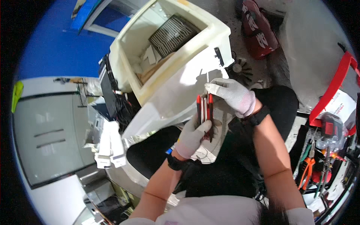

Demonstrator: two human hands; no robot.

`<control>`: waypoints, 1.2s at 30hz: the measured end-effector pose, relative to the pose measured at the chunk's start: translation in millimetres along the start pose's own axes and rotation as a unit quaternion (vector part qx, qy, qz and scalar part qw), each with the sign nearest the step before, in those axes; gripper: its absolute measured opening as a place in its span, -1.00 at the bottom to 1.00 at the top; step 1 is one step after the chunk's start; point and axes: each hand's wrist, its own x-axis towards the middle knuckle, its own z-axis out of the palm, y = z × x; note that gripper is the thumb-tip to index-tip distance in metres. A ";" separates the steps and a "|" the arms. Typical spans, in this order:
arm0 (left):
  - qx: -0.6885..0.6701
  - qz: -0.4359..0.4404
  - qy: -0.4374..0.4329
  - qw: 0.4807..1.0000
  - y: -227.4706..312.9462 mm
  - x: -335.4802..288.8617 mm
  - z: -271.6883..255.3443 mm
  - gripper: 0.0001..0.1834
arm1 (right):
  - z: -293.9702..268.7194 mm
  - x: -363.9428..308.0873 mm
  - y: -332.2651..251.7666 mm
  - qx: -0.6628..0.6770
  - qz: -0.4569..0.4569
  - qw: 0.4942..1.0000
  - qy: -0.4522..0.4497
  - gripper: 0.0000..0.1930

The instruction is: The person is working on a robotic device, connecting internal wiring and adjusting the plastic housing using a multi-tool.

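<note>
Gloved in white, my left hand point(190, 139) is wrapped round a folding hex key set point(204, 108) with red sides and slim metal pieces between them. It points away from me, above my lap. At its far end, my right hand point(231, 95), also in a white glove, is closed with thumb and forefinger at a thin metal rod point(207, 77) that sticks up past the fingertips. How the rod joins the red body is hidden by the fingers. Just beyond both hands is a large pale plastic bin point(165, 98).
A dark pleated piece point(173, 35) and scraps lie inside the bin. Far right is a dark red bag point(258, 32). Pliers with orange handles point(307, 170) and other tools lie to my right, beside a red-edged case point(332, 93). White boxes point(110, 144) stand at left.
</note>
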 end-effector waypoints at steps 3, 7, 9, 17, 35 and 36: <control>-0.054 -0.008 -0.002 0.999 11.9 13.1 6.3 -0.42 | -20.9 15.0 -24.2 -0.136 -0.073 0.988 -0.009 -0.61; -0.076 0.004 -0.015 0.997 18.1 32.0 10.9 -0.37 | -23.2 17.0 -20.7 -0.099 -0.084 0.987 0.098 -0.56; -0.108 0.009 -0.053 0.993 19.2 45.1 9.0 -0.06 | -28.4 13.4 -16.3 -0.067 -0.071 0.990 0.102 -0.62; 0.044 -0.040 -0.064 0.996 13.0 53.0 -3.6 -0.06 | -34.6 -1.2 -39.4 -0.131 -0.012 0.979 0.156 -0.79; -0.061 -0.075 0.035 0.995 1.0 19.0 -13.4 -0.43 | -4.2 -5.8 -36.8 -0.191 -0.032 0.979 0.056 -0.66; -0.090 -0.075 0.028 0.993 -1.3 19.8 -13.0 -0.52 | -4.2 -4.0 -37.9 -0.188 -0.037 0.981 0.035 -0.65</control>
